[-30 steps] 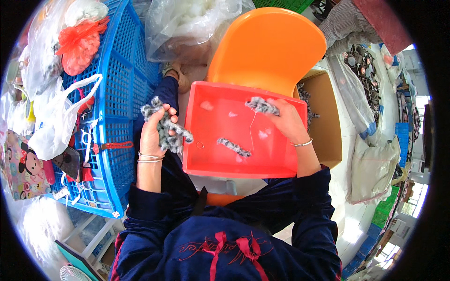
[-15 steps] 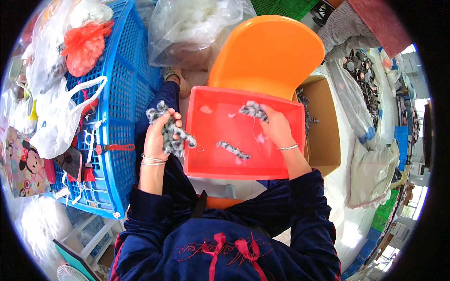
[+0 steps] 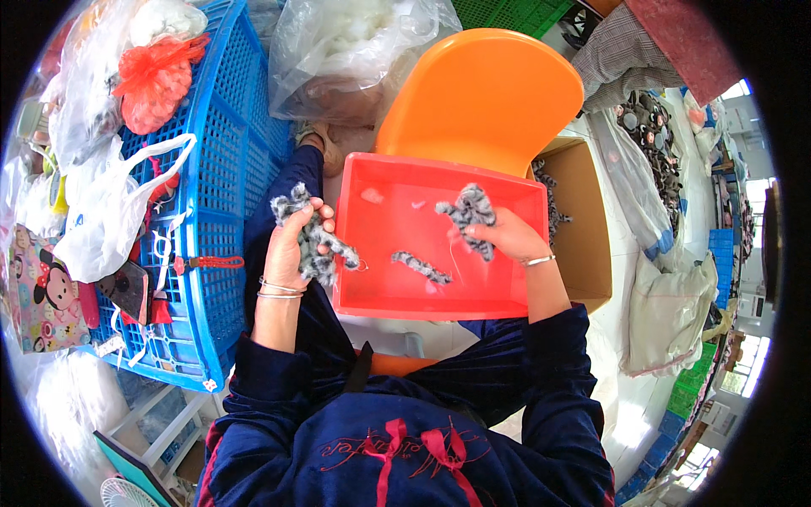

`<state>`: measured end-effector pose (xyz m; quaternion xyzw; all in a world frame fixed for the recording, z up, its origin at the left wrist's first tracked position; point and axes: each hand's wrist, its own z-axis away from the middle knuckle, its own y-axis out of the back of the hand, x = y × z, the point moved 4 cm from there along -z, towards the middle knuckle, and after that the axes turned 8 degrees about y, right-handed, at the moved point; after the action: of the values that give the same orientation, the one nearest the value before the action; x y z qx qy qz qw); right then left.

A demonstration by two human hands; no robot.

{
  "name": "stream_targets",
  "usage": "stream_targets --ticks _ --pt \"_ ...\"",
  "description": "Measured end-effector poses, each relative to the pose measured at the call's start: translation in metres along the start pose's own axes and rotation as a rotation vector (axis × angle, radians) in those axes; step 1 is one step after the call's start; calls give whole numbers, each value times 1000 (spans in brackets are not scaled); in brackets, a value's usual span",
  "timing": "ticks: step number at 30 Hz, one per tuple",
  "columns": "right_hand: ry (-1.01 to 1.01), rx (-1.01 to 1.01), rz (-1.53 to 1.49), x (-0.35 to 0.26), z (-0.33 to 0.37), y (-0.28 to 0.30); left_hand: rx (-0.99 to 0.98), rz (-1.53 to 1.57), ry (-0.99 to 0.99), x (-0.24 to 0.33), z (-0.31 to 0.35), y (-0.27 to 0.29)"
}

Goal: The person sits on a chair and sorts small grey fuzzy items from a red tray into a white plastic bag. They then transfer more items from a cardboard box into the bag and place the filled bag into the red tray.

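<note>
My left hand is closed round a grey-and-black fluffy plush piece with limb-like parts, just left of a red plastic bin. A small ring-like bit hangs at the end of one limb. Over the bin's right half, my right hand pinches a second grey plush piece, its broad side showing. On the bin floor between them lies a narrow grey plush strip. A thin pale thread shows below the right-hand piece.
An orange chair stands behind the bin. A cardboard box with more grey plush is at right. On the left, a blue crate carries bags and a phone. A clear bag of white stuffing lies beyond.
My right hand has turned, and the plush piece in it now spreads broad side up, lower over the bin. My left hand keeps its hold nearly in place.
</note>
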<state>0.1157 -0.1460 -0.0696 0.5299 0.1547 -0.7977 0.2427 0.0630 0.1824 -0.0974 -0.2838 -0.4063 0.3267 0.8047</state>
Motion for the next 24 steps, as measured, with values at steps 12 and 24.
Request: stream_targets --ticks 12,24 --pt "-38 -50 -507 15 15 -10 11 -42 -14 1 4 -4" --pt "93 -206 835 27 -10 -87 -49 -58 -4 0 19 -19"
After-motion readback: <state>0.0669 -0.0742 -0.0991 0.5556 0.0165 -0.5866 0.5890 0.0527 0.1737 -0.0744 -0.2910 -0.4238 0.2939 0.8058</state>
